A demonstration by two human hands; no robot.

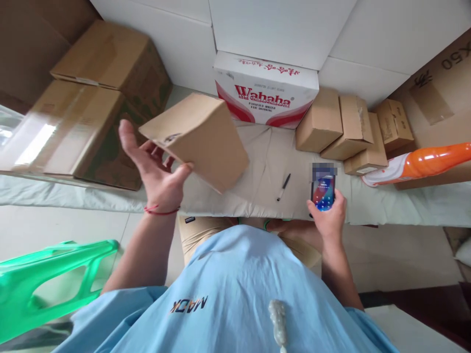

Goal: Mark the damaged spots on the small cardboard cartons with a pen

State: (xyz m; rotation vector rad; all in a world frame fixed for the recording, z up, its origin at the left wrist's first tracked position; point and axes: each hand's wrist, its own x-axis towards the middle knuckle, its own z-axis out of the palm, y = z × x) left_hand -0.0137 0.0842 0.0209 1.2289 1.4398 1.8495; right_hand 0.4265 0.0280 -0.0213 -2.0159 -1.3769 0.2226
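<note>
My left hand (160, 169), with a red string on its wrist, grips the near left edge of a plain brown cardboard box (217, 147). The box is tilted over the cloth-covered table (257, 193); whether its far corner touches the cloth I cannot tell. The thumb lies along the box's near side and some fingers are hidden behind it. In my right hand (329, 213) is a smartphone (324, 191), its lit screen facing up at me near the table's front edge. A black pen (283, 187) lies on the cloth between the two hands.
A white and red Wahaba water carton (267, 95) stands against the wall. Several small brown boxes (320, 120) and an orange bottle (423, 164) are on the right. Large taped cartons (88, 117) fill the left. A green plastic stool (84, 269) stands on the floor.
</note>
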